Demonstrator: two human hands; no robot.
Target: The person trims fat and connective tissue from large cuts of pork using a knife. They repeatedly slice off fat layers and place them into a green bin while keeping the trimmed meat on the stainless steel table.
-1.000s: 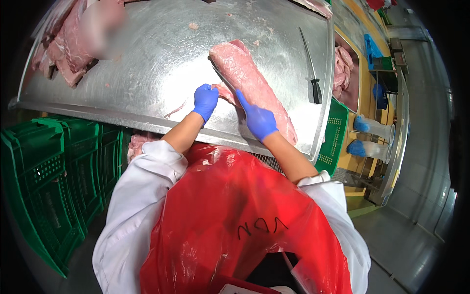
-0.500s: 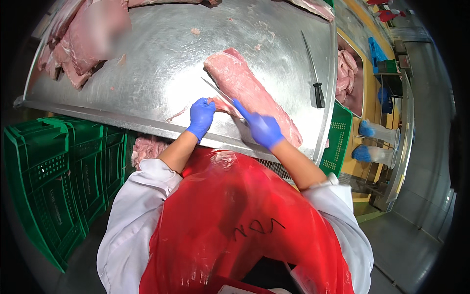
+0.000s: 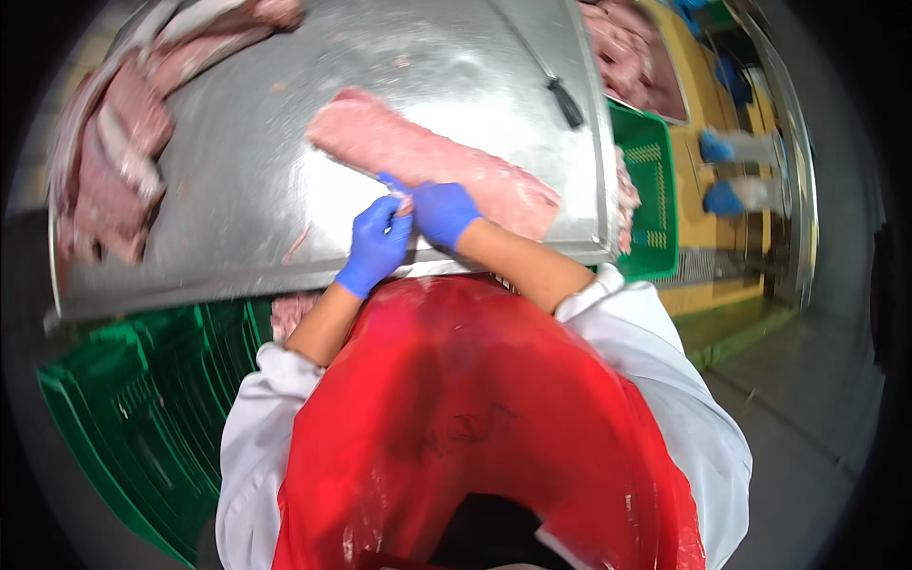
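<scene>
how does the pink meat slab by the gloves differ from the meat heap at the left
The long, smooth pink meat slab is one even block; the pink-and-white meat heap is irregular. The slab lies slantwise beside the blue-gloved left hand and right hand; the heap sits apart from both. The slab looks mostly pink; the heap has whitish bands. Both rest on the shiny grey metal table.

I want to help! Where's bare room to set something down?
There's mostly bare metal table between the meat pile at left and the long meat piece, and between that piece and the black-handled rod. It's crowded around the left hand and right hand.
</scene>
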